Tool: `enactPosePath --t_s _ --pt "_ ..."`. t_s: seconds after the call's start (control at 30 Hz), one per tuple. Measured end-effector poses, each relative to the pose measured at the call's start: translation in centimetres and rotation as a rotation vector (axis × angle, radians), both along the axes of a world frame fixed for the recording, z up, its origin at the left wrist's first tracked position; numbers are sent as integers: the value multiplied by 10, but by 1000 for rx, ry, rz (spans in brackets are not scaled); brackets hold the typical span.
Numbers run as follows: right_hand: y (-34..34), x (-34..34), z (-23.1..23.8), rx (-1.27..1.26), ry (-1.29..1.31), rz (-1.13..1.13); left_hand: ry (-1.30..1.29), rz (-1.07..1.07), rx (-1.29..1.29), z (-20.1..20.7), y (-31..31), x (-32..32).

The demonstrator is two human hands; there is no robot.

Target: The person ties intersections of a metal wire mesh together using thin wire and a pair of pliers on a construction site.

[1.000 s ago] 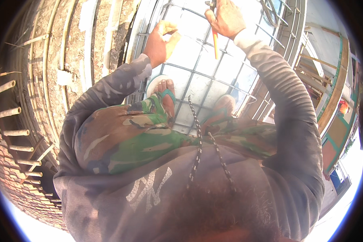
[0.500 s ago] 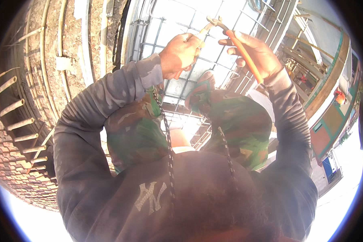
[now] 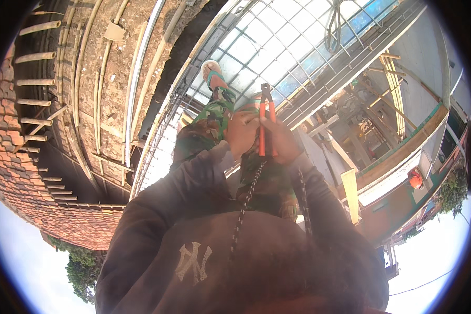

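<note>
A pair of pincers point(image 3: 262, 137) with long orange handles and a dark metal head points away from me, its handles nearly parallel. My right hand point(image 3: 281, 140) is closed round it, the thumb lying over the right handle. Against the left handle my left hand point(image 3: 242, 133) is closed with fingers curled; whether it grips that handle or something small is hidden. Beyond the pincers' head lies a grid of steel bars point(image 3: 277, 44) over a pale, bright surface. My camouflage-clad leg point(image 3: 214, 112) stretches to a sandalled foot point(image 3: 211, 68) on the grid.
A coil of wire point(image 3: 334, 31) rests on the grid's far side. Long bars point(image 3: 350, 68) run along the right edge, above a lower area with timber point(image 3: 392, 99). To the left are bamboo poles point(image 3: 102, 68), bare earth and a tiled roof point(image 3: 42, 209). An orange object point(image 3: 415, 178) sits far right.
Both hands have come down and nearer my body with the pincers. The handles, spread apart before, have closed together. My view has turned, showing more grid and an outstretched leg.
</note>
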State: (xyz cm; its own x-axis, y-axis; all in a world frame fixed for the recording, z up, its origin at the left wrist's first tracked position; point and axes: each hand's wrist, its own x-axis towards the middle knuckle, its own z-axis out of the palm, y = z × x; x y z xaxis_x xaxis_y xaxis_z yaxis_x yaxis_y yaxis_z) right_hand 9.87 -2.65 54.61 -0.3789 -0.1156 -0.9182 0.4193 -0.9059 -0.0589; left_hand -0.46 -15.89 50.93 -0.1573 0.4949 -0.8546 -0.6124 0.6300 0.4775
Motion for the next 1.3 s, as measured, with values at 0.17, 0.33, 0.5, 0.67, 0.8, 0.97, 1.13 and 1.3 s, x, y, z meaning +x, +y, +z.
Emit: enactPosePath --t_s 0.17,0.33,0.5,0.67,0.8,0.97,1.13,1.3 --pt "50 -4 -37 488 198 461 -114 401 -208 -46 -20 34" --pt "99 -48 -76 214 -195 435 -432 484 -130 -91 -43 18" --pt "129 -112 -127 284 -228 386 -405 703 -256 -92 -10 -21" --pt "144 -177 -191 241 -240 488 -517 886 -345 -102 38 -46" --pt "143 -224 -264 293 -248 578 -351 964 -242 -133 70 -57" --pt "129 -241 -333 312 -282 536 -404 1171 -263 -168 107 -25" --pt "124 -232 -358 179 -200 852 -571 1247 -205 -203 116 22" --pt "129 -234 -361 235 -225 795 -625 1220 -197 -213 116 32"
